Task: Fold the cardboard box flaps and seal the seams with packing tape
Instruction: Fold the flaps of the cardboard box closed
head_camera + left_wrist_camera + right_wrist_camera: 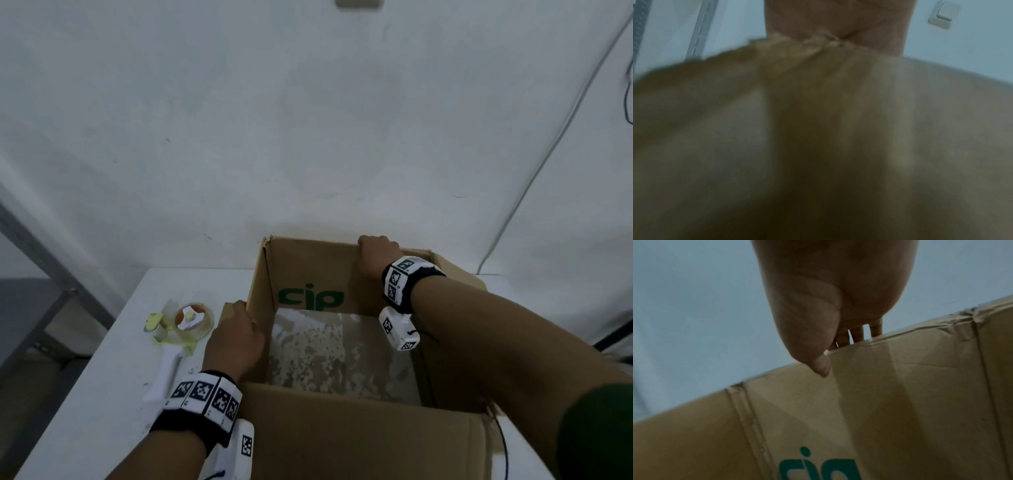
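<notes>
An open brown cardboard box [308, 270] with green lettering stands on the white table [113, 394], its flaps upright. My right hand [378, 255] grips the top edge of the far flap [890, 378], thumb on the inner face and fingers over the rim. My left hand [236, 337] grips the left flap's edge [255, 308]; in the blurred left wrist view only the palm [838, 17] and cardboard [818, 129] show. A tape dispenser [178, 334] with a white handle and a clear roll lies left of the box. The near flap [359, 435] leans toward me.
A white wall [308, 120] rises right behind the box. A grey metal frame [44, 260] stands left of the table. A cable [548, 154] runs down the wall at right. A light switch [943, 16] is on the wall.
</notes>
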